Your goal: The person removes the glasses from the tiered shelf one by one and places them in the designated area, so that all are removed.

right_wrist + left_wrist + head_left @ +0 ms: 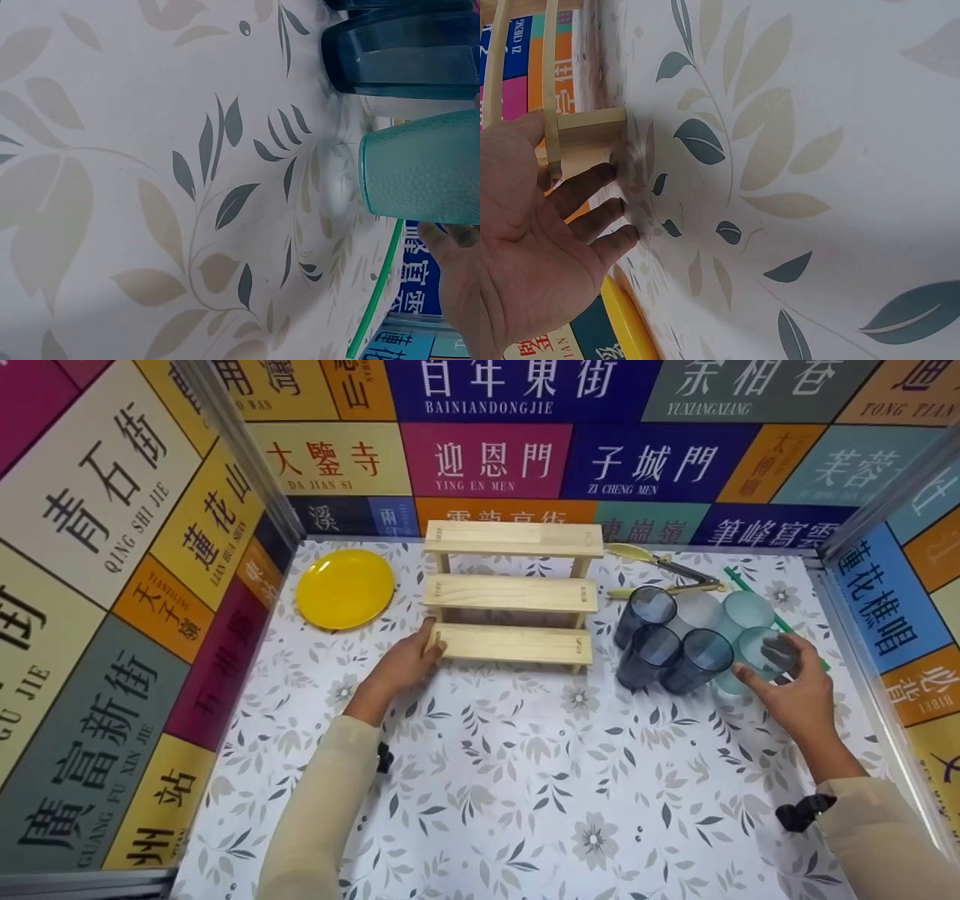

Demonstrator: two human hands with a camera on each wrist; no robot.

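Observation:
My left hand (pixel 409 660) is at the left end of a three-tier wooden rack (pixel 514 641), gripping its lowest board with the thumb over the front edge. In the left wrist view, the other fingers (pixel 592 187) extend beside the rack's end. At the right, my right hand (pixel 799 686) holds a textured teal cup (pixel 420 169) near its rim, thumb on one side and fingers on the other. Close against it stand another teal cup (pixel 746 611), a frosted pale cup (pixel 699 613) and three dark blue cups (pixel 697 660), all upright.
A yellow plate (pixel 345 589) lies at the back left. Behind the cups are tongs (pixel 671 566) with yellowish ends and a thin green stick (pixel 379 292). Panels with Chinese lettering (pixel 487 457) wall the patterned tabletop (pixel 495 780) at the back and sides.

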